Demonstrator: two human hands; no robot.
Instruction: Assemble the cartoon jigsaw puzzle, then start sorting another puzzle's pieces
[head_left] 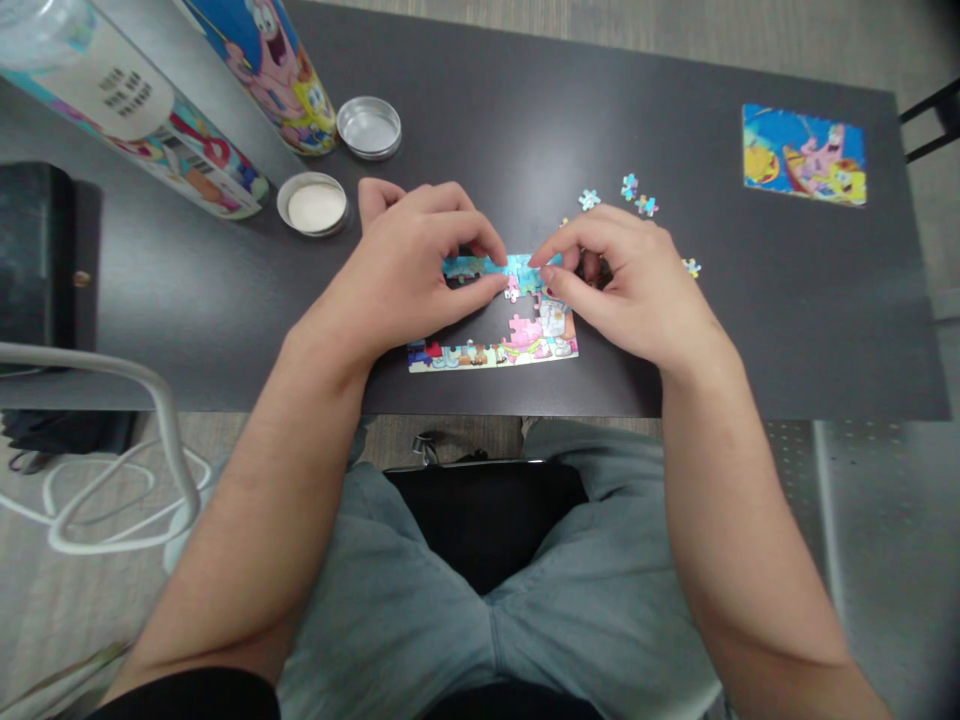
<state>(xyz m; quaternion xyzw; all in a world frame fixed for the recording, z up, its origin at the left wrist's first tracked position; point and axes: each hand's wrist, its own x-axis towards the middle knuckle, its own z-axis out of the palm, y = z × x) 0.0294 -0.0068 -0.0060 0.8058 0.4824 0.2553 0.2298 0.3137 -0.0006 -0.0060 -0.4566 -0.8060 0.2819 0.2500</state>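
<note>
Head view, looking down at a dark table (750, 330). Both hands are on the half-built puzzle (517, 320) near the table's front edge. The left hand (409, 270) comes in from the left, fingers curled, thumb and forefinger pinched on the left end of a blue strip of joined pieces (499, 266). The right hand (626, 285) meets it from the other side, fingertips pinched on the right end of that same strip. So the strip spans the gap between the two sets of fingertips, along the top edge of the puzzle; whether it is lifted or lying flat, I cannot tell. Below the fingers the finished bottom row of the puzzle lies flat, clear of both hands.

Loose pieces (628, 190) sit just beyond the right hand, and one more (691, 267) lies beside its knuckles. Far right, a finished small puzzle picture (804, 155). Far left, two cartoon tubes (277, 70) lying down, with two round lids (368, 127) near them.
</note>
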